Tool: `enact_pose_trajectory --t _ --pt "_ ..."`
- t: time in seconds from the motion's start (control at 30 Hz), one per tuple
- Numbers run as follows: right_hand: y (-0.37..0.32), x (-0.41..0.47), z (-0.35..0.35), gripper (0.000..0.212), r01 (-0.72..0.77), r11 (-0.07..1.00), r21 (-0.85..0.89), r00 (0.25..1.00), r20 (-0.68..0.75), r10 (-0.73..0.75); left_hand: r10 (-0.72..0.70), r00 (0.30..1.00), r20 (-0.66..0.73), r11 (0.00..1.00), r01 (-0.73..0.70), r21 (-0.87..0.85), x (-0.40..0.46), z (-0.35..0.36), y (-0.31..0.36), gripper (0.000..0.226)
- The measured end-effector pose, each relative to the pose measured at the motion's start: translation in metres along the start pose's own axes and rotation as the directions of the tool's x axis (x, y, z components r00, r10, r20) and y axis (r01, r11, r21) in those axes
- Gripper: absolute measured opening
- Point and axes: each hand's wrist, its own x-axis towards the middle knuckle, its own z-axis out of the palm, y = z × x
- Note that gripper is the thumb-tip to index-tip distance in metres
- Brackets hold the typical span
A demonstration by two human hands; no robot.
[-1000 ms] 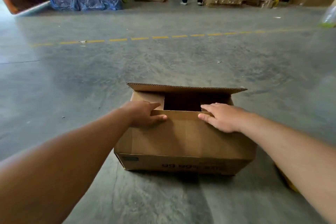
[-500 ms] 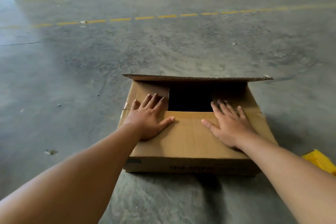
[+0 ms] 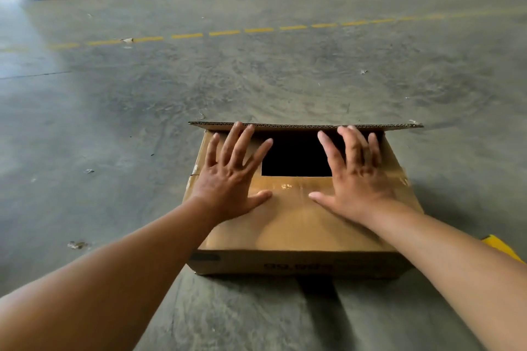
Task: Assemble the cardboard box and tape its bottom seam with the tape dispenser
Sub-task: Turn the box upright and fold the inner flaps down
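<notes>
Near flap (image 3: 296,216) now pressed flat by splayed left hand (image 3: 228,182) and right hand (image 3: 356,182), fingers slid toward 12 o'clock flap (image 3: 305,125); taping pending.

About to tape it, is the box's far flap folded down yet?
No. The far flap still stands up, leaving a dark gap beyond the near flap.

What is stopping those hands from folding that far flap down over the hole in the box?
Nothing visible. The far flap stands up at the back edge of the box, and only the dark opening lies before it. The left hand and right hand lie flat on the near flap, fingertips close to the far flap.
</notes>
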Motion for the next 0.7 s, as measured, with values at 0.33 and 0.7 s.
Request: enact_pose_trajectory --t 0.33,0.7 --pt "0.002 0.018 -0.01 0.106 -0.091 0.996 -0.015 0.93 0.356 0.09 -0.091 0.932 0.35 0.992 0.116 -0.049 0.017 -0.006 -0.005 0.108" --pt "-0.004 -0.003 0.027 0.088 -0.256 0.966 0.036 0.827 0.526 0.2 -0.179 0.839 0.513 0.951 0.28 -0.127 0.001 0.023 0.004 0.082"
